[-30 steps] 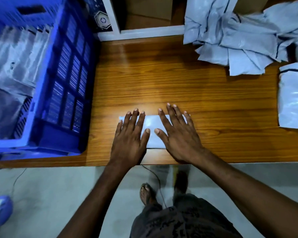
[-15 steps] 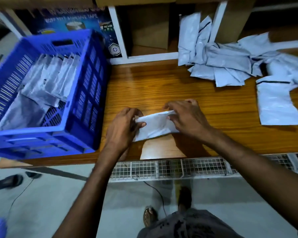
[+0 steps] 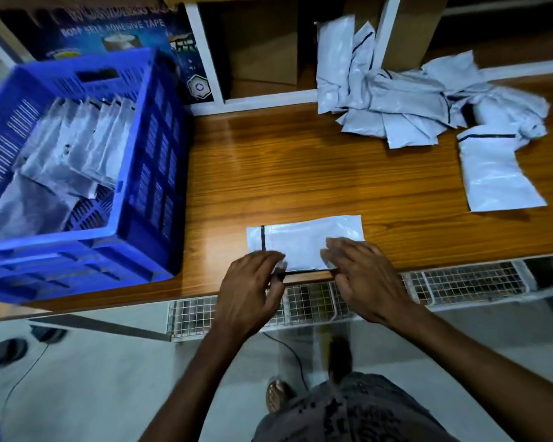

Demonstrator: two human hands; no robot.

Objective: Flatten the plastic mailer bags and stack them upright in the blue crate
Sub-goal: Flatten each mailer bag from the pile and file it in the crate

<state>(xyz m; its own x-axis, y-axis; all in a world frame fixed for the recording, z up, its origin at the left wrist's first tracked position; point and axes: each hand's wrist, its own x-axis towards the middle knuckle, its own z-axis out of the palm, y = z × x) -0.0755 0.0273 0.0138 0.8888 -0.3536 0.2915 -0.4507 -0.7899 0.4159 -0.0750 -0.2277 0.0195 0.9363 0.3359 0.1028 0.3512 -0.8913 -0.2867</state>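
A white plastic mailer bag point(image 3: 304, 242) lies flat on the wooden table point(image 3: 300, 161), to the right of the blue crate point(image 3: 160, 173) and close to the same front table edge that the crate's near wall reaches. Its dark seal strip sits at the end facing the crate. The left hand point(image 3: 253, 285) is at the bag's near corner on the crate side, fingers curled down onto the plastic; motion blur hides whether they actually pinch it. The right hand point(image 3: 361, 279) is on the bag's end away from the crate, fingers straight and spread, released, lying over the plastic. Inside the crate, flattened mailers point(image 3: 77, 145) stand on edge in a leaning row towards its far wall. Well to the right of the crate, at the back of the table, is a loose heap of crumpled mailers point(image 3: 412, 103), and one flat mailer point(image 3: 495, 173) lies just nearer than the heap. Behind the crate stands a dark adhesive tape box point(image 3: 118, 30). Below the table edge, right of the crate, runs a wire mesh rack point(image 3: 460, 282).
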